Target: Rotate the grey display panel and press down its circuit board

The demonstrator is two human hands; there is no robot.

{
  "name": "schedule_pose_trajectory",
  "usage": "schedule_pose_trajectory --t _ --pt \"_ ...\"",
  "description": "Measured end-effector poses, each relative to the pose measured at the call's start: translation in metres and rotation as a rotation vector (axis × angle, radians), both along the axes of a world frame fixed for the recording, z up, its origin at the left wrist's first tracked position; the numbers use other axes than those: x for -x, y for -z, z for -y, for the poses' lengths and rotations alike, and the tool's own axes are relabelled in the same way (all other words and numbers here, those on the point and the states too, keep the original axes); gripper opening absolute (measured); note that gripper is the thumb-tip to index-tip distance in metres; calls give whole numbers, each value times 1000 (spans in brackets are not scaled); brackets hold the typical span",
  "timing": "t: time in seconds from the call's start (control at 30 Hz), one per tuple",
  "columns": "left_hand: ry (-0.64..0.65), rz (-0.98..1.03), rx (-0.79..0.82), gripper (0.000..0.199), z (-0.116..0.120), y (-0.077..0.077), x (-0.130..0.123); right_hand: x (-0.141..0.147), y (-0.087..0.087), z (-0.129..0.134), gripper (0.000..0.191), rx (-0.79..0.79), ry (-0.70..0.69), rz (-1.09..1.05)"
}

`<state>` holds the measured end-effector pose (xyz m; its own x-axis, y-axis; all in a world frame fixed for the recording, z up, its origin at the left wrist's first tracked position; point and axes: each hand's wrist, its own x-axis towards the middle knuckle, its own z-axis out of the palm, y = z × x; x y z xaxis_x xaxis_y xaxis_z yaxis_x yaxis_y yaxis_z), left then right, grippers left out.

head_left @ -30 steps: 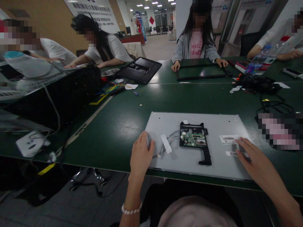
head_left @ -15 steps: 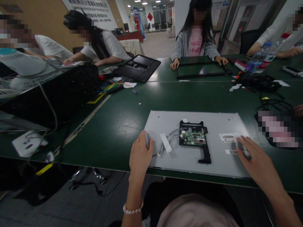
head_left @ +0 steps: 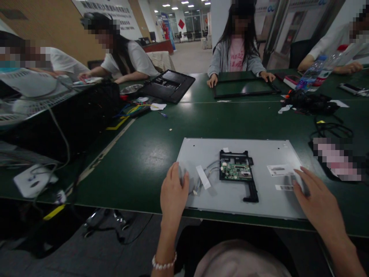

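Note:
A flat grey panel (head_left: 245,204) lies on the green table near its front edge. On its middle sits a black bracket (head_left: 253,190) with a green circuit board (head_left: 235,172), and grey cables (head_left: 211,166) run from the board to the left. A white tape strip (head_left: 203,177) crosses the cables. My left hand (head_left: 174,190) is at the panel's left edge, fingers apart, holding nothing. My right hand (head_left: 319,196) is at the panel's right edge beside the white labels (head_left: 277,170), its thumb and fingers apart and nothing held.
Across the green table (head_left: 138,154), a person's hands rest on a black frame (head_left: 248,93). A black cover (head_left: 170,85) lies at the back left. Bottles (head_left: 325,71) and black cables (head_left: 314,102) are at the right. A black case (head_left: 72,119) stands left.
Both hands have shifted slightly to the right, and the fingers of my left hand are a little more upright. The whole view has moved a little; the panel looks unmoved on the table.

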<state>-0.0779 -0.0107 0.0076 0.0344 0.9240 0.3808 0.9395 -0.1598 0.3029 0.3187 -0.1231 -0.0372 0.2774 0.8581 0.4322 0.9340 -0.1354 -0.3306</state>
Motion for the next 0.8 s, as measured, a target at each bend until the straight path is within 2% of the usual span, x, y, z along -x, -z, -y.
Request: schedule_pose_trajectory --t 0.5,0.8 --pt "30 42 -7 47 -15 -17 28 31 -16 -13 44 -40 51 50" --pt "27 49 19 49 -18 -22 30 30 -16 -13 44 -22 51 45"
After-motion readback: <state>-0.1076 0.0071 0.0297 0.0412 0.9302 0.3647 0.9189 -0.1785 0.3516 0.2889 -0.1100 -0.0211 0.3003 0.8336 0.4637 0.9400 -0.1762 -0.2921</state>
